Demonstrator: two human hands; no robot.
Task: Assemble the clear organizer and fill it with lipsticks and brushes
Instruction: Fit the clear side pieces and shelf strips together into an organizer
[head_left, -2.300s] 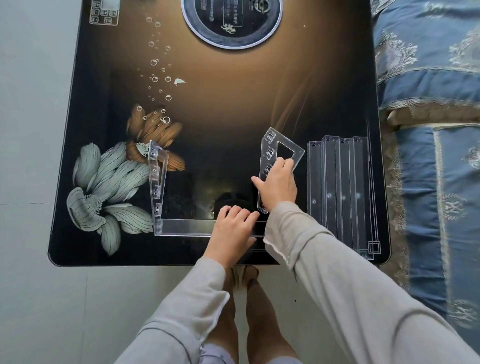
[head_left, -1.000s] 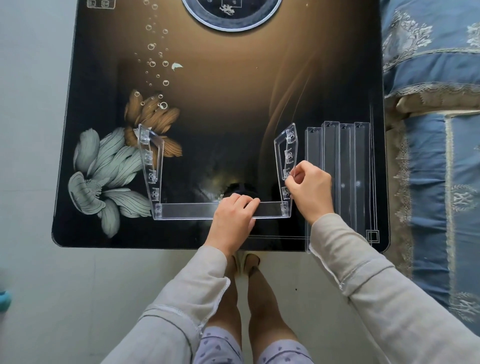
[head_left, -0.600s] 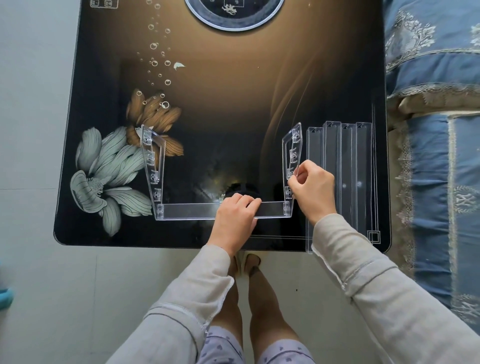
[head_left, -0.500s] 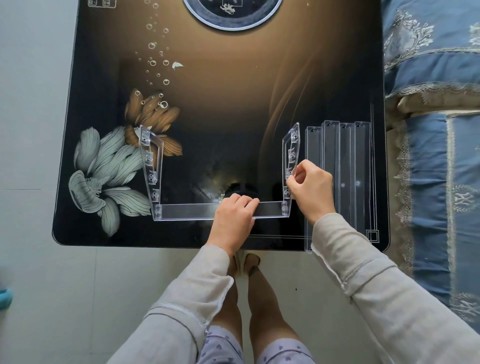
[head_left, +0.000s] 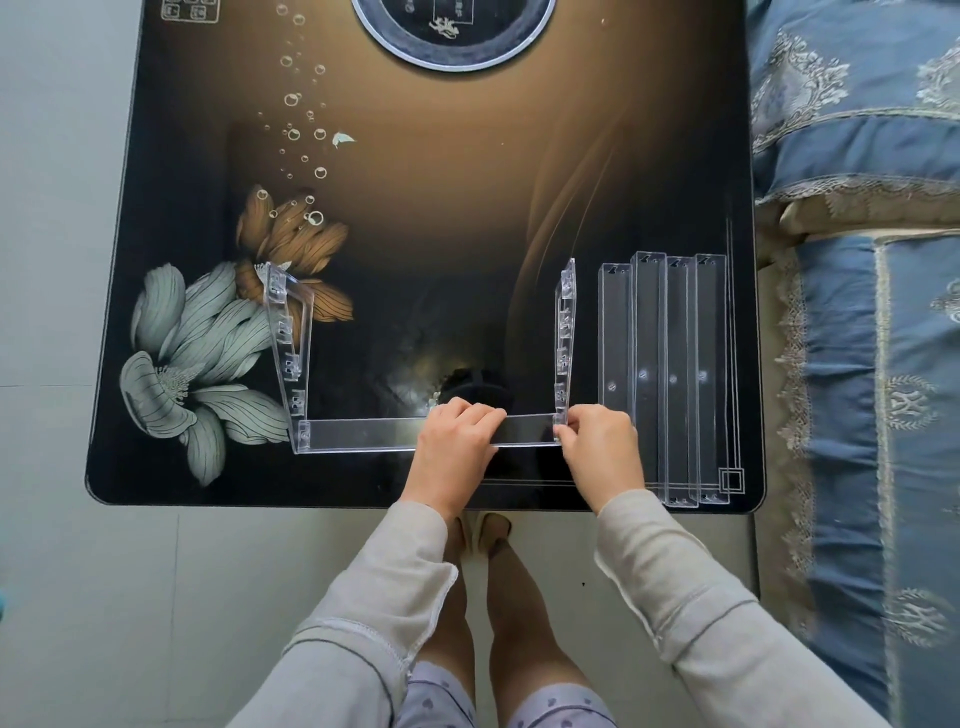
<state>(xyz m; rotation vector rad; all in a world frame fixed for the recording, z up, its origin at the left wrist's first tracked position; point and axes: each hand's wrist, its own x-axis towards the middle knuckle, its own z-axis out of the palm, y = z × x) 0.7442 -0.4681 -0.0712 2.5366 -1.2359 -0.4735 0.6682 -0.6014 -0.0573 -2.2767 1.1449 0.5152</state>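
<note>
- The left hand (head_left: 454, 447) curls its fingers (head_left: 467, 413) over the front strip (head_left: 363, 434), near the strip's right end.
- The right hand (head_left: 597, 447) pinches the foot of the upright right side panel (head_left: 566, 332), at the joint with the strip.
- The left side panel (head_left: 288, 343) stands at the other end.
- The spare strips (head_left: 675, 374) lie just right of the hands on the worktop (head_left: 441, 208).

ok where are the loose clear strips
In the head view the loose clear strips lie side by side near the front right corner of the table, just right of the right hand and the organizer's right side panel.
</note>
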